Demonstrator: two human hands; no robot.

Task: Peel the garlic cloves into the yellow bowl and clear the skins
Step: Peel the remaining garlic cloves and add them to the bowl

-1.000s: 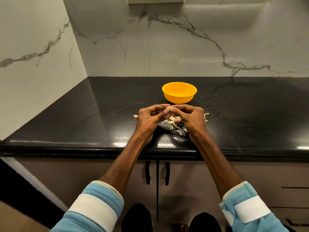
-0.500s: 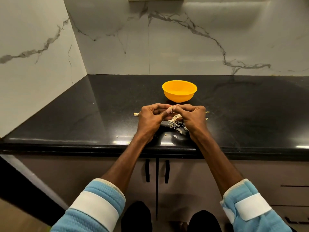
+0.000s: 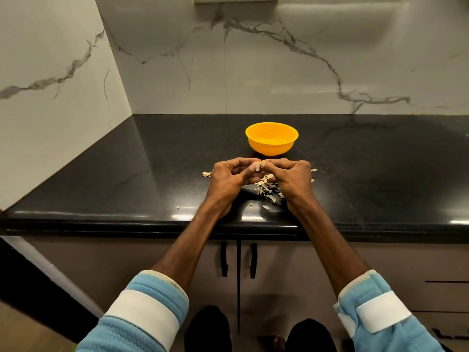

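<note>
A yellow bowl (image 3: 271, 142) stands on the black counter, just beyond my hands; its inside is hard to see. My left hand (image 3: 229, 177) and my right hand (image 3: 291, 177) meet fingertip to fingertip over the counter. Both pinch a small pale garlic clove (image 3: 257, 165) with a bit of skin sticking up. A heap of papery garlic skins (image 3: 267, 188) lies on the counter under and between my hands. Loose skin pieces lie left of my left hand (image 3: 206, 174) and right of my right hand (image 3: 313, 171).
The black granite counter (image 3: 127, 179) runs into a corner, with marble walls at the left and back. Small skin crumbs (image 3: 265, 207) lie near the front edge. Cabinet doors with black handles (image 3: 223, 259) are below the counter.
My hands stay together at the same spot on the clove; the fingers have shifted slightly and a strip of skin now stands up between the fingertips.
</note>
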